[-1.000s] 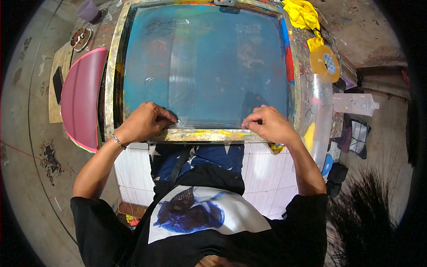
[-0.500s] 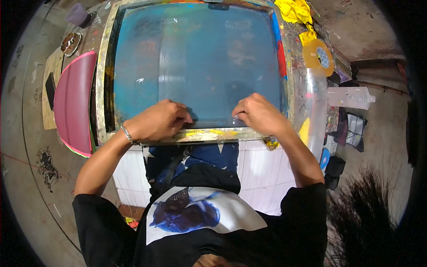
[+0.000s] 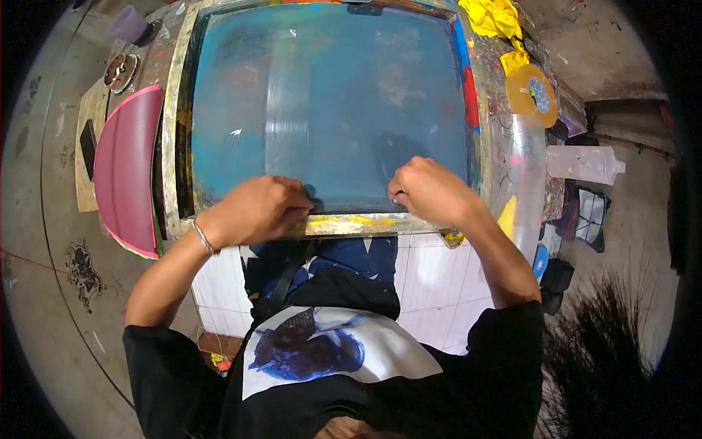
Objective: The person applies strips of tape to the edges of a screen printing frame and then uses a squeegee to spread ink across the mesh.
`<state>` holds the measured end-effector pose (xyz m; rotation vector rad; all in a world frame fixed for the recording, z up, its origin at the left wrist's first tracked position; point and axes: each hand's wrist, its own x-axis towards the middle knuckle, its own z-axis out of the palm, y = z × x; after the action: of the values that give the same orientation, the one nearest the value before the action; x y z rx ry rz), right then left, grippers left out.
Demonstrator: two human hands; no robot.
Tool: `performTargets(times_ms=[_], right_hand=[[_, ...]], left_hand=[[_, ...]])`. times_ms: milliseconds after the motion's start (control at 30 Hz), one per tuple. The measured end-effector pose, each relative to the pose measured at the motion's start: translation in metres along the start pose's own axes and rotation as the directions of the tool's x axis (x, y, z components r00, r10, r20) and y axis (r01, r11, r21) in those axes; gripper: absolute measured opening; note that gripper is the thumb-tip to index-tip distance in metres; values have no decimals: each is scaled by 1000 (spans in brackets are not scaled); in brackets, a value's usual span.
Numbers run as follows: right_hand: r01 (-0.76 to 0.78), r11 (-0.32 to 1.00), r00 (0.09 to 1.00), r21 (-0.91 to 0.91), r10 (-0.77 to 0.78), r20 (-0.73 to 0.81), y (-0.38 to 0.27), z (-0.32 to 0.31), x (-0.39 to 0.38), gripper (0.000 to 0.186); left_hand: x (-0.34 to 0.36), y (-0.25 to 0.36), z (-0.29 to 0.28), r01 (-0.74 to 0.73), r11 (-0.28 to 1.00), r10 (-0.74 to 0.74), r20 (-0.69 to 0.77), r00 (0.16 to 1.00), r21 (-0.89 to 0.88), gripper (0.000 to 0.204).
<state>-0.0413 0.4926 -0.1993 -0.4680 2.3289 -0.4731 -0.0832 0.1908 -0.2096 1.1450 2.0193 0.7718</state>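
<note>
A screen-printing frame (image 3: 178, 124) with a worn, paint-marked wooden rim and a blue mesh (image 3: 344, 110) lies before me. A glossy clear band (image 3: 287, 117) runs lengthwise over the mesh, left of its middle. My left hand (image 3: 257, 208), a bracelet at its wrist, is closed with curled fingers over the near inner edge; whatever lies under the fingertips is hidden. At the same edge, further right, my right hand (image 3: 431, 192) pinches a small shiny clear bit that looks like film. Between the hands, a dark strip of the screen borders the near rim.
Right of the frame are a yellow cloth (image 3: 491, 17), a roll of clear tape (image 3: 531, 95) and a translucent bottle (image 3: 585, 164). A folded pink sheet (image 3: 128, 172) stands at the left, near a round dish (image 3: 121, 73) and a purple cup (image 3: 129, 25).
The whole view has shifted slightly, so the frame appears a little further right. My left hand has slid a little left and nearer to me. The right hand keeps its pinch at the edge.
</note>
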Motion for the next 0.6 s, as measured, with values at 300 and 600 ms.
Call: performTargets(times_ms=[300,600], right_hand=[[268,940,954,210,-229,-192,-36,41,-3,36],[263,941,959,215,-229,-167,-43,26,14,39]], left_hand=[[-26,38,31,125,944,-54,-231,971,305,46],[1,38,27,39,983,-9,-160,987,182,56]])
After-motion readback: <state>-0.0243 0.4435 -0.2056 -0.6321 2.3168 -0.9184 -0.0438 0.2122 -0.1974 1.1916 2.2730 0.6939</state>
